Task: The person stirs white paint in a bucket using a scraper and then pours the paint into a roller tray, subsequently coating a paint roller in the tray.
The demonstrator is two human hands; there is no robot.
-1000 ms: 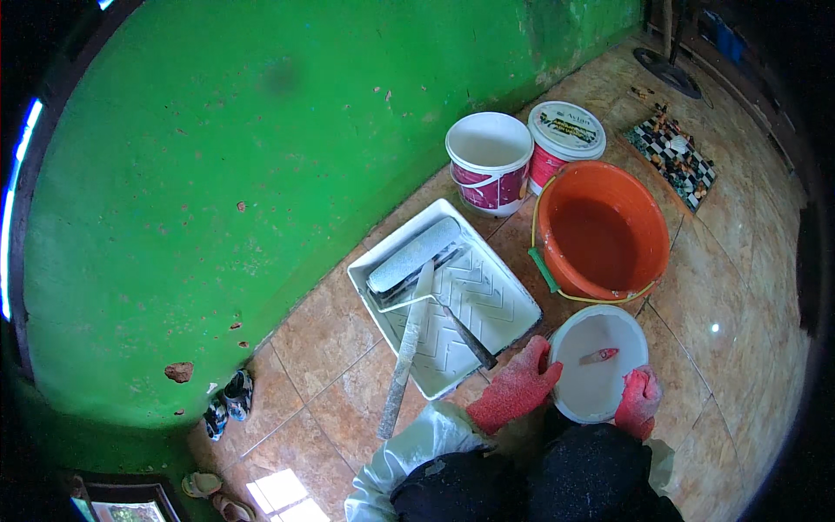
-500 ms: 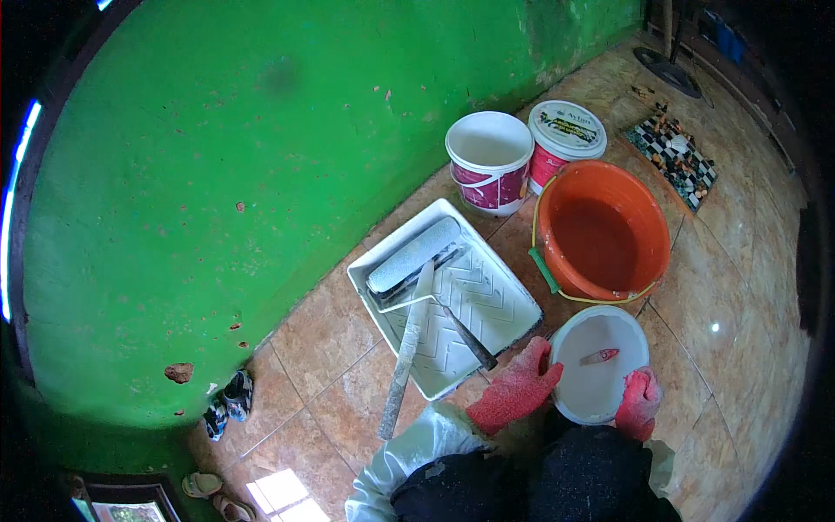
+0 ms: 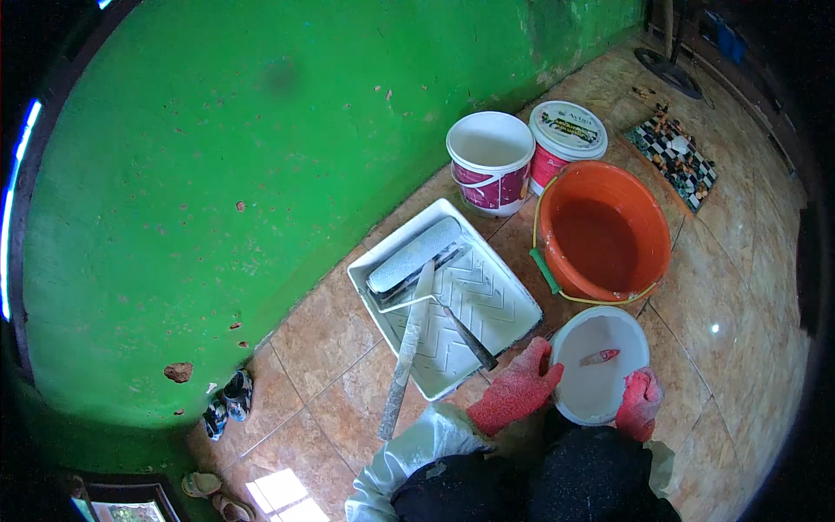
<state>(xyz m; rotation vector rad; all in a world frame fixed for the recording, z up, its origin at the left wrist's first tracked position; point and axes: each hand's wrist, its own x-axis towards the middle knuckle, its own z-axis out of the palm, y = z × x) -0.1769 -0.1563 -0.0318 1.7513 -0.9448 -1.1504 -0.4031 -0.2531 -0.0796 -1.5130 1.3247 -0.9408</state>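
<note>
A white bucket (image 3: 570,396) with pale contents stands at my knees, a small red and white object (image 3: 600,357) lying inside it; its kind is unclear. On the bucket's right rim, my right hand (image 3: 639,404) in a red glove is closed. My left hand (image 3: 517,388), gloved alike, is at the left rim with thumb and forefinger apart, apparently holding nothing. Left of it lies a white paint tray (image 3: 513,326) with ridges. A paint roller (image 3: 416,254) rests in the tray, its dark handle pointing toward my left hand. A long paint-spattered stick (image 3: 407,357) lies across the tray's near edge.
An orange bucket (image 3: 604,230) with reddish-brown inside stands just beyond. Behind are an uncovered white and purple pail (image 3: 490,161) and a lidded pail (image 3: 565,135). A chequered board (image 3: 674,161) lies at far right. The chipped green wall (image 3: 261,130) runs along the left; shoes (image 3: 230,400) sit near it.
</note>
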